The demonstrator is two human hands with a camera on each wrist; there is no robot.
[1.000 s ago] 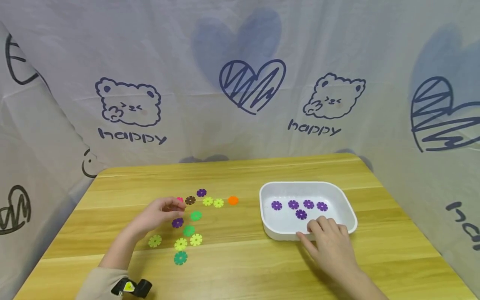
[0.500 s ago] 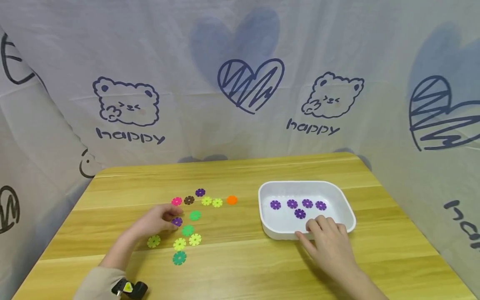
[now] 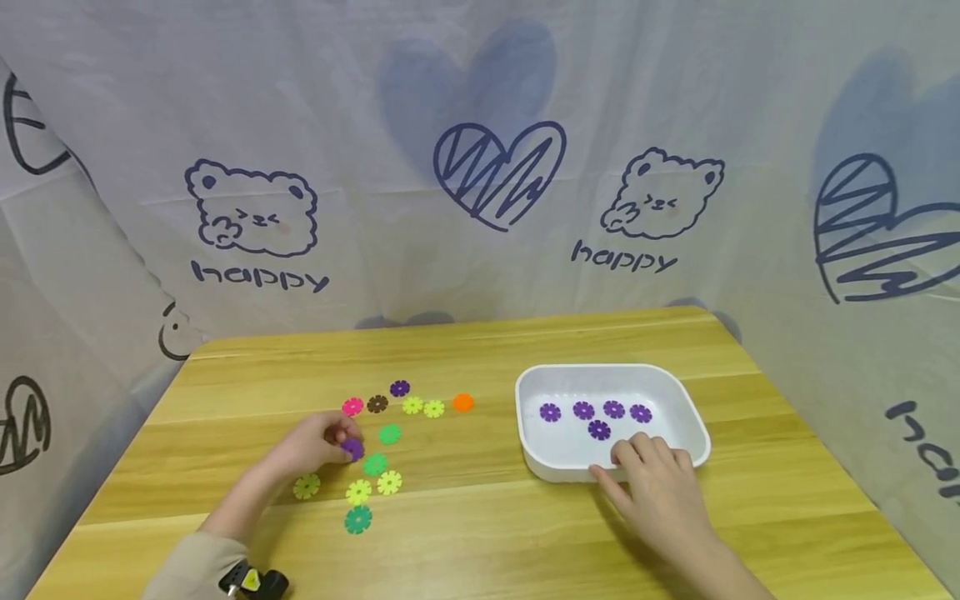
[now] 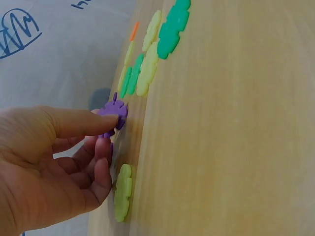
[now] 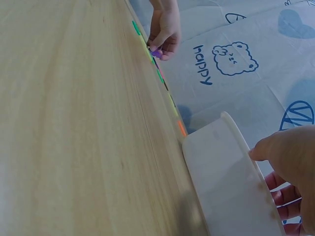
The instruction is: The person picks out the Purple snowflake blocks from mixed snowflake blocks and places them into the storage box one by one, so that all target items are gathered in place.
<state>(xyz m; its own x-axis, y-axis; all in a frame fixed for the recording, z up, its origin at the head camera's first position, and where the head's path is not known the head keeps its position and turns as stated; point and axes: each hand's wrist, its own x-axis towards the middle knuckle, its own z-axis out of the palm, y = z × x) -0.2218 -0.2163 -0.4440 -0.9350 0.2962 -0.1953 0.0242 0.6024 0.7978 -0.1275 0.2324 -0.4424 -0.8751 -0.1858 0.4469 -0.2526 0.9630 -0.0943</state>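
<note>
1. The left hand (image 3: 318, 442) pinches a purple disc (image 4: 112, 112) between thumb and finger, over the left part of the counter (image 3: 480, 546); whether the disc touches the wood cannot be told.
2. The disc is flat, thin and round, a strong even purple. Slots cut its rim into blunt teeth, as on a small gear. It stands tilted, and the left wrist view shows a digit covering part of its face.
3. Just beside it lie a light green disc (image 3: 376, 464) and a pink disc (image 3: 352, 406), both flat; a yellow disc (image 3: 307, 486) sits near the wrist.
4. The right hand (image 3: 660, 492) grips the near rim of a white tray (image 3: 536, 457), fingers bent over the edge, thumb against it.
5. Inside the tray, five purple pieces (image 3: 599, 430) lie flat and apart, each notched, with a small centre mark.
</note>
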